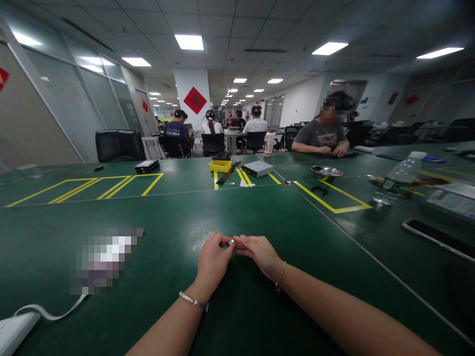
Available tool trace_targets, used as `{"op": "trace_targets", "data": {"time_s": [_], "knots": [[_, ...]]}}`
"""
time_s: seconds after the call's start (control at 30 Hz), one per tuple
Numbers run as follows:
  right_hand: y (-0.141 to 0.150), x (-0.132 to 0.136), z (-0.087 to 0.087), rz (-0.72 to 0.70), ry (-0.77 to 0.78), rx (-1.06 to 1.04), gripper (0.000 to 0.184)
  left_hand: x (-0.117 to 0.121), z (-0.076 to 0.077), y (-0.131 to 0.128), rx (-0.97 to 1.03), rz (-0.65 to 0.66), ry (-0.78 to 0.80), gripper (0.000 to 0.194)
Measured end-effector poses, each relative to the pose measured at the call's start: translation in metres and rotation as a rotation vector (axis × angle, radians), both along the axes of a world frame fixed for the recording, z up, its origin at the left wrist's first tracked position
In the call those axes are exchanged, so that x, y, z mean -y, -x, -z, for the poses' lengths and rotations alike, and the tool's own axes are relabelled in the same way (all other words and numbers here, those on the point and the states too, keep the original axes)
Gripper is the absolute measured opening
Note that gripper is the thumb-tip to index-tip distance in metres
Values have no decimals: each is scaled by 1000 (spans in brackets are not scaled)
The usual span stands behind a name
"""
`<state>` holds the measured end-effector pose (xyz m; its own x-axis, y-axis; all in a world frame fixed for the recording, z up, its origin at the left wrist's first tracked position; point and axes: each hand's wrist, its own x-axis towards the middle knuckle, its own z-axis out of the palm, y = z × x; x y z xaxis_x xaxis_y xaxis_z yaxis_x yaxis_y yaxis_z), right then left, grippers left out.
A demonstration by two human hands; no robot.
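Note:
Just above the green tabletop point(156, 277), my two hands meet at the fingertips in the middle of the view. My left hand point(214, 258) is closed in a pinch on a small shiny silver piece point(232, 242), whose kind is too small to tell. From the other side, my right hand point(258, 251) reaches the same piece with thumb and fingers pressed together. A spot of orange-red shows at the right fingertips. Fingers cover most of the piece.
A blurred-out device point(107, 259) on a white cable lies left. Farther back are a yellow tray point(220, 166), a grey metal box point(257, 168), a black box point(147, 166) and a metal bowl point(326, 171). Rightward are a water bottle point(399, 178) and phone point(441, 240). A person point(321, 131) sits opposite.

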<state>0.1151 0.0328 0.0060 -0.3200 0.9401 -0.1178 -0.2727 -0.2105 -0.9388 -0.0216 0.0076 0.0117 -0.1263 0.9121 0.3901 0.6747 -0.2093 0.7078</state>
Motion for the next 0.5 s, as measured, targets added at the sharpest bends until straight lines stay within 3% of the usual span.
{"op": "trace_targets", "data": {"time_s": [0.23,0.4,0.5], "knots": [[-1,-1,-1,-30,-53,63,32,-1,0,-1,-70,-3,-17,14],[1,-3,2,4,-163,167,18,-2,6,-5,-51,120,15,8],[-8,-16,-1,41,-270,272,12,-4,10,-4,27,139,54,28]]}}
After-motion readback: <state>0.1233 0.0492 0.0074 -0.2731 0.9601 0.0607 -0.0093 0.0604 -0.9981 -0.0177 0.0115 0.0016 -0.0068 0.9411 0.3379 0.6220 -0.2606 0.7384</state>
